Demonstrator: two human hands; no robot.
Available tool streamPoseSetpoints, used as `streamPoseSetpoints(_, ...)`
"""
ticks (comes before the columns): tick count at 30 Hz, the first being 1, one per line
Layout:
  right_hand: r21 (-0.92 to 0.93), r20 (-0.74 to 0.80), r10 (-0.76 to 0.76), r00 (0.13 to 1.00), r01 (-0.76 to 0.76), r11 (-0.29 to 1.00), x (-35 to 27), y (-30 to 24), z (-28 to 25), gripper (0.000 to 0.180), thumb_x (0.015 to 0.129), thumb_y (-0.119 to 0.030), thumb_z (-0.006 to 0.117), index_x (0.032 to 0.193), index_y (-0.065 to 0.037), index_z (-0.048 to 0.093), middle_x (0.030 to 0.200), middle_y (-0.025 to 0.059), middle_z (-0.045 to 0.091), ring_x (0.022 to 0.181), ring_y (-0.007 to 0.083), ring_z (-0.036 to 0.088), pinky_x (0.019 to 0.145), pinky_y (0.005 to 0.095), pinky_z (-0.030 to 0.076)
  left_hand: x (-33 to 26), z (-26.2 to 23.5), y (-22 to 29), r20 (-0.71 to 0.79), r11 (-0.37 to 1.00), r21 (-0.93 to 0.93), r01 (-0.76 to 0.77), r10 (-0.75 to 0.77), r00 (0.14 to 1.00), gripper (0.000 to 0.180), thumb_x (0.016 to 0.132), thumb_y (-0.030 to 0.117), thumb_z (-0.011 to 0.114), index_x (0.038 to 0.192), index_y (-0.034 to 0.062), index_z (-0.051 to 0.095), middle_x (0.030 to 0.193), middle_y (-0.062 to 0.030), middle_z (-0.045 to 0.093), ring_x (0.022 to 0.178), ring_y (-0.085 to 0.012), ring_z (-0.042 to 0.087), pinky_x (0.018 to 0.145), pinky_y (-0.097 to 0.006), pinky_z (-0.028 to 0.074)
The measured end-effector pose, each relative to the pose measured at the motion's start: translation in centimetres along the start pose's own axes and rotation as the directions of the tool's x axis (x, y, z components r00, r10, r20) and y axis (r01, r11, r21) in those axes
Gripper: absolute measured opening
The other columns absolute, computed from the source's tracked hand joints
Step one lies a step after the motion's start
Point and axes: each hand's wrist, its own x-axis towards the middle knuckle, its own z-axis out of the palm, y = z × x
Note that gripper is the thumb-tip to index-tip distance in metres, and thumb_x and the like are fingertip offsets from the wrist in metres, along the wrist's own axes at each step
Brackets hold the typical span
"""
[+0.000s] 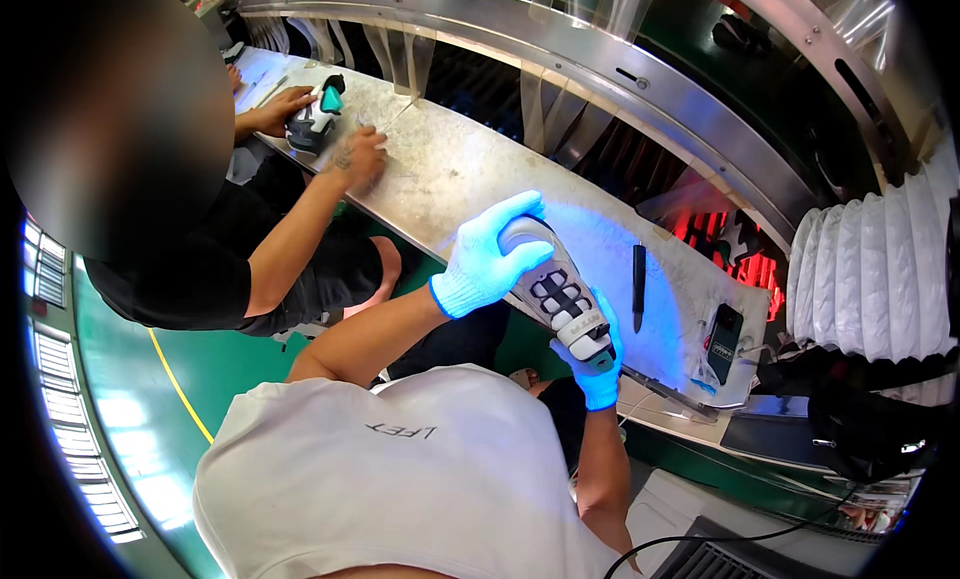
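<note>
Between my two gloved hands is a sneaker [556, 287], light grey and white with dark lacing and a strap across its upper, tilted above the bench edge under bluish light. My left hand [488, 257] wraps round the toe end, thumb lying over the top. At the heel end, my right hand [598, 361] grips from the side and below; some of its fingers are hidden behind the shoe. A black pen-like tool [639, 287] lies on the bench to the right of the sneaker, touched by neither hand.
The long pale bench [460, 159] runs from far left to right. A co-worker at left handles another shoe [314, 119]. A dark phone [724, 341] lies at the bench's right end, near a white ribbed duct [870, 279]. Behind the bench stands a metal-framed conveyor [600, 64].
</note>
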Motion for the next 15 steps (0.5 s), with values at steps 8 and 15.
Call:
streamPoseSetpoints(8,-0.048,0.035,0.198,0.980,-0.196,0.979,5.7,-1.6,-3.2,0.109,0.075,-0.010,0.102,0.168,0.003,0.046,0.153,0.0162,0.069,0.136,0.0264,0.069,0.115,0.0406,0.055,0.8,0.3,-3.4,-0.015,0.959,0.278,-0.051,0.057,0.998,0.031,0.101,0.007,0.073,0.131,0.0029,0.081,0.153,-0.0239,0.064,0.129,-0.0363,0.070,0.113,-0.044,0.054)
streamPoseSetpoints(15,-0.876,-0.381,-0.426,0.821,-0.173,0.450,11.1,-1.4,-5.4,0.074,0.099,-0.037,0.084,0.156,0.001,0.057,0.132,0.0279,0.076,0.116,0.0457,0.076,0.101,0.0518,0.060,-0.5,-2.0,-8.3,0.089,0.917,0.382,0.115,-0.161,0.983,0.085,0.087,0.054,0.089,0.155,0.0067,0.065,0.162,-0.0276,0.053,0.149,-0.0445,0.056,0.124,-0.049,0.047)
